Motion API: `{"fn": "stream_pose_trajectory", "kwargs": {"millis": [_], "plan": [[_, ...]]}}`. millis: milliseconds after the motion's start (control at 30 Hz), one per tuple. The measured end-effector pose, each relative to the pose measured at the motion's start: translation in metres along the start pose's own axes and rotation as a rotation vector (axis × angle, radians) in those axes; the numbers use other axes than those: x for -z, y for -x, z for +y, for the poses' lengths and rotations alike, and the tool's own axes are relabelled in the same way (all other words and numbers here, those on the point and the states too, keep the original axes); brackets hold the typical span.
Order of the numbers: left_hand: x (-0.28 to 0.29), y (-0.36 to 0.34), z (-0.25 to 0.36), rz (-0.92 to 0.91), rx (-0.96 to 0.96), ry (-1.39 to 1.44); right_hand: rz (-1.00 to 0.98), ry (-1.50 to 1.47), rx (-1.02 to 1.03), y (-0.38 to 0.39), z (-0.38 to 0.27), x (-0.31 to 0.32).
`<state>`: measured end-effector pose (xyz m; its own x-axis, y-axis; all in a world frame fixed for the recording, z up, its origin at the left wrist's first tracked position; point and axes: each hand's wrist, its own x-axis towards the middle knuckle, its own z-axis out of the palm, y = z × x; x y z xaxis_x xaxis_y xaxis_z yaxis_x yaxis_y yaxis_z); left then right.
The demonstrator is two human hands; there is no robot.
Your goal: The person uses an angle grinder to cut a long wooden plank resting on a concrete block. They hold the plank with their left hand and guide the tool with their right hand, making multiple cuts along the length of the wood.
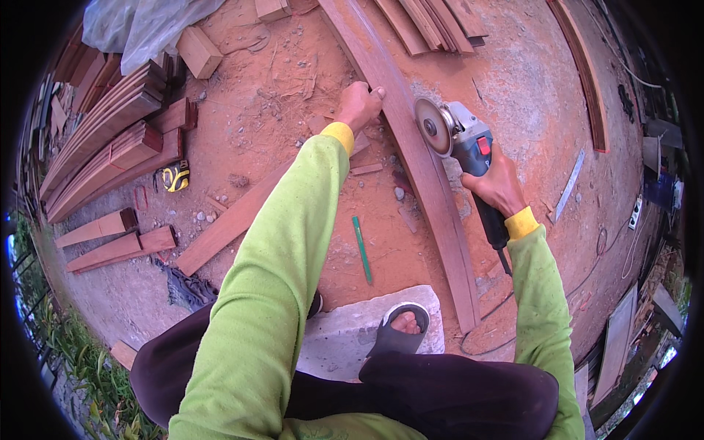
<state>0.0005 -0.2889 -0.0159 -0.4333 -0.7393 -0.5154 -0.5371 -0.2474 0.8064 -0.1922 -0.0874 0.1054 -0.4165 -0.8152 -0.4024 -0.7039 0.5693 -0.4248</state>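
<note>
A long reddish-brown wooden plank [414, 139] runs from the top of the view down toward my foot. My left hand [359, 106] is closed on its left edge, near the upper part; the fingertips are partly hidden. In my right hand [499, 182] is an angle grinder [473, 143] with a grey-blue body and a red switch, gripped around its body. Its round disc [433, 127] stands at the plank's right edge; whether it touches the wood I cannot tell. The grinder's cord drops from its rear end past my right forearm.
Stacked boards [110, 139] lie at the left, beside a yellow tape measure [176, 177]. A green pencil [361, 249] rests on the reddish dirt, left of the plank. At the right lies a metal ruler [569, 187]. My sandalled foot [403, 326] is on a pale slab [330, 345].
</note>
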Motion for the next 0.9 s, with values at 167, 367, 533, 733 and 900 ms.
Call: {"fn": "stream_pose_trajectory", "kwargs": {"millis": [167,367,533,733,900], "plan": [[0.001,0.001,-0.001,0.011,0.011,0.001,-0.012,0.008,-0.021,-0.002,0.000,-0.002],[0.001,0.002,0.002,0.003,-0.001,-0.006,-0.019,0.013,-0.034,-0.005,0.000,-0.001],[0.001,-0.001,-0.003,0.007,-0.008,-0.015,-0.014,0.016,-0.035,-0.006,-0.001,-0.002],[0.000,-0.002,-0.003,0.005,0.001,-0.008,-0.029,0.034,-0.016,-0.008,-0.006,0.001],[-0.001,0.000,0.001,0.005,0.013,-0.011,-0.031,0.044,-0.028,-0.009,-0.009,0.003]]}}
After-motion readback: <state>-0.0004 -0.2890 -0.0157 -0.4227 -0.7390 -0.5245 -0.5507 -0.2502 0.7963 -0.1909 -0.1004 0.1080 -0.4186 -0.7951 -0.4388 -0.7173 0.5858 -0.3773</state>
